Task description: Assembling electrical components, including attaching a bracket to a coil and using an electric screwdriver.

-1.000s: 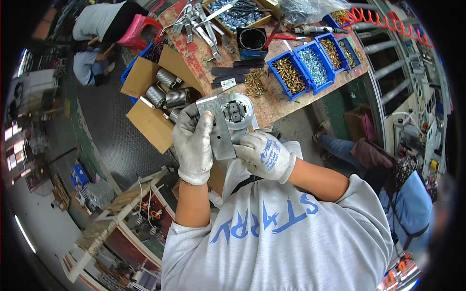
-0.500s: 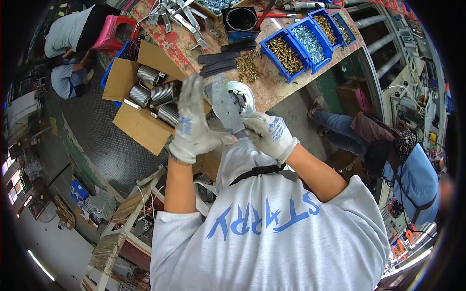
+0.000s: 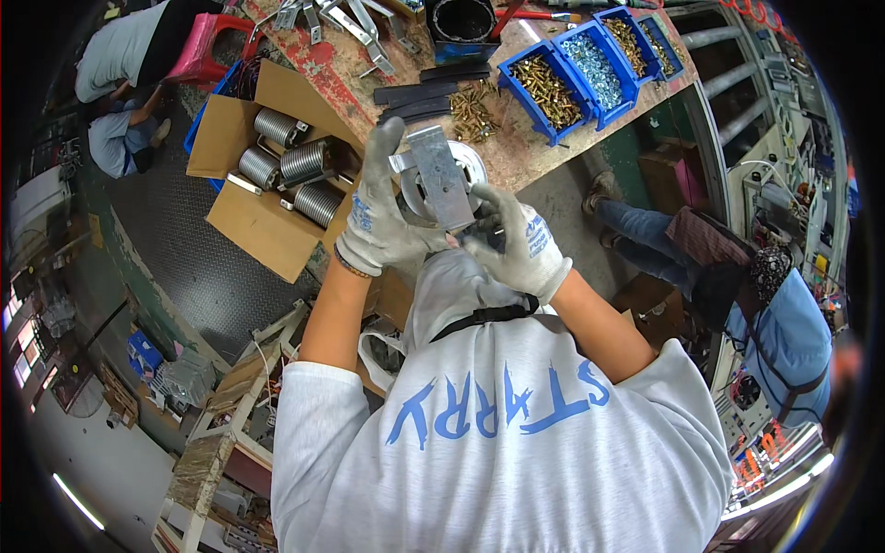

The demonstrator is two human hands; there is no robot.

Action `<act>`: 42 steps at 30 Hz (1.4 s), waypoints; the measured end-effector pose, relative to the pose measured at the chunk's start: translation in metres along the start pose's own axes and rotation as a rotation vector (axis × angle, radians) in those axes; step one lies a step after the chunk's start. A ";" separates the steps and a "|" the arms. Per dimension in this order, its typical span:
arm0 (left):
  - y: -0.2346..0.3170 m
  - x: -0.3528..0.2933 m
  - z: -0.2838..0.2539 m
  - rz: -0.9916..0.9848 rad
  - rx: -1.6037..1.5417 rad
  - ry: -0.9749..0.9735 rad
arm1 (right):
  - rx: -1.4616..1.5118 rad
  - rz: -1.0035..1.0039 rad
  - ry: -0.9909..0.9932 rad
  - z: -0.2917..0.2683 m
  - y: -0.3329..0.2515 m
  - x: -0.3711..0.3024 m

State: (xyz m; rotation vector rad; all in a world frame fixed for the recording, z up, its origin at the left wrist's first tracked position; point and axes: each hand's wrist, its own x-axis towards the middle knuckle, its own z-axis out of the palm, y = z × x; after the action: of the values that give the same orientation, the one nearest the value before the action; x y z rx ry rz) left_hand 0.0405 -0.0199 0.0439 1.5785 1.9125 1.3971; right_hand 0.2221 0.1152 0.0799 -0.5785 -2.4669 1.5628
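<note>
My left hand, in a grey-white glove, cradles a flat grey metal bracket with a bent side tab. The fingers point up along its left side, and the thumb lies by its lower end. At the bracket's lower right is my gloved right hand, fingers curled toward the thumb. Something small and dark may sit between those fingertips, too small to name. Partly hidden behind the bracket is a white round dish-like thing with dark parts inside.
On the worn bench are blue bins of screws, loose brass-coloured screws, black strips and metal brackets. Left stands a cardboard box of metal coils. Other people are at the right and upper left.
The bracket has turned more upright and faces up flatter. My left hand has shifted slightly right, closer around it. My right hand's fingers have opened a little off its lower corner.
</note>
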 end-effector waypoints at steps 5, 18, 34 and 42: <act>-0.008 -0.001 0.005 -0.010 -0.022 0.048 | -0.006 -0.004 0.012 -0.002 -0.003 0.002; 0.045 -0.062 0.023 -0.367 -0.106 0.364 | -0.896 -0.006 -0.193 0.010 0.126 0.080; 0.092 -0.043 0.001 -0.352 -0.214 0.430 | -0.667 0.168 -0.463 -0.013 0.094 0.115; 0.135 -0.001 -0.003 -0.128 -0.052 0.436 | -0.665 -0.205 -0.325 -0.025 0.119 0.106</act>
State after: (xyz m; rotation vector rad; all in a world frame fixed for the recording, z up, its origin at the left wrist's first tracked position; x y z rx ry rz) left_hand 0.1182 -0.0325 0.1541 1.1715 2.1428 1.8314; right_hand 0.1617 0.2240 -0.0231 -0.1335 -3.1738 0.7859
